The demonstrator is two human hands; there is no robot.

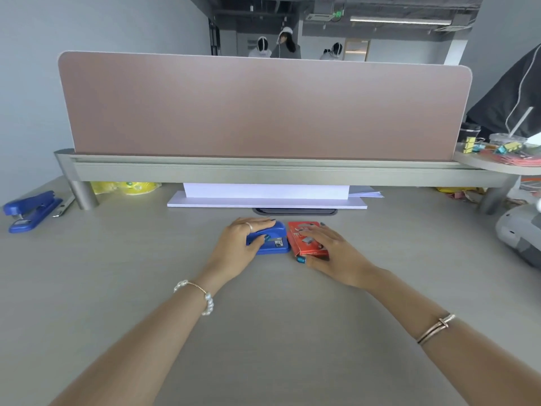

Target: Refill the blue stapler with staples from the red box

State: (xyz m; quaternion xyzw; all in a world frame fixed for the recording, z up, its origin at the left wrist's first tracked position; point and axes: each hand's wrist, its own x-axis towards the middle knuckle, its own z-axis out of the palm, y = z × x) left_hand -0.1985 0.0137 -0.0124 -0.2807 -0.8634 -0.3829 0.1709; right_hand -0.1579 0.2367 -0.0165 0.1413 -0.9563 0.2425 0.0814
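Both forearms reach over the surface (278, 332). Left hand (240, 244) curls around the small blue stapler (273, 240); right hand (330, 250) lies flat, fingers spread, on one red box (304, 240) just beside it. A second, larger blue stapler (30, 209) sits far left.

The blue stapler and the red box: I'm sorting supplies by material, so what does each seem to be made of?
The blue stapler looks like glossy moulded plastic: rounded body, soft sheen, a small label on its side. Any metal parts are hidden under the left hand. The red box seems to be printed cardboard: flat faces, sharp folded edges, a picture on top.
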